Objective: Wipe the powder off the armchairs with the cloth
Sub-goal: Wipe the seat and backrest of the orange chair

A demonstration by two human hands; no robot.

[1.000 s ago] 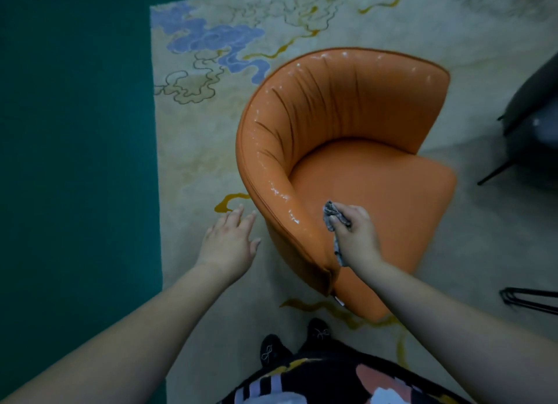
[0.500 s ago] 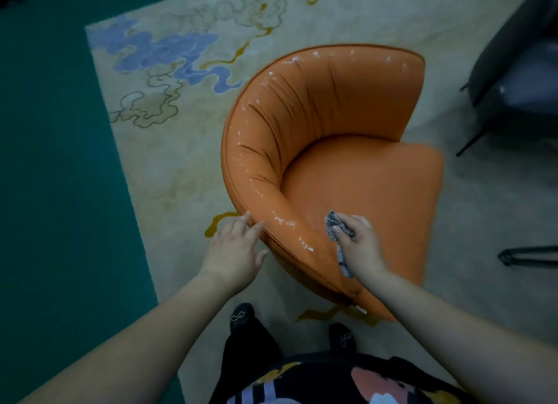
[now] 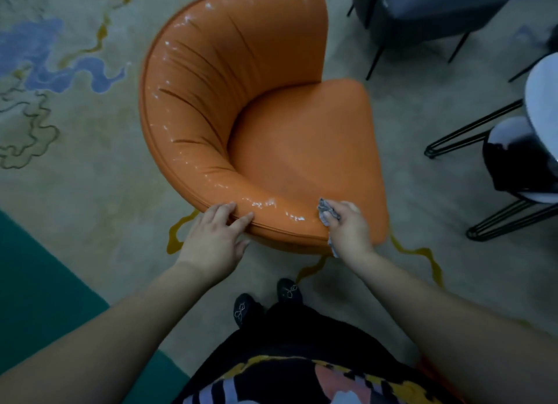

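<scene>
An orange leather armchair [image 3: 296, 137] with a curved back stands on the rug below me. White powder specks [image 3: 265, 204] dot the top of its curved backrest, thickest near its close end. My right hand [image 3: 347, 227] grips a crumpled grey cloth [image 3: 325, 210] and presses it on the backrest's near end, just right of the powder. My left hand [image 3: 216, 237] rests on the outer rim of the backrest, fingers over the edge, a short way left of the cloth.
A dark grey armchair [image 3: 422, 7] on thin black legs stands at the back right. Round side tables with black wire legs [image 3: 495, 131] are at the right. The patterned beige rug [image 3: 75, 168] meets teal floor [image 3: 39, 298] at the lower left. My feet are just below the chair.
My left hand has moved from the air beside the chair onto its backrest rim. The view has swung round the chair; my right hand stays on the backrest end with the cloth.
</scene>
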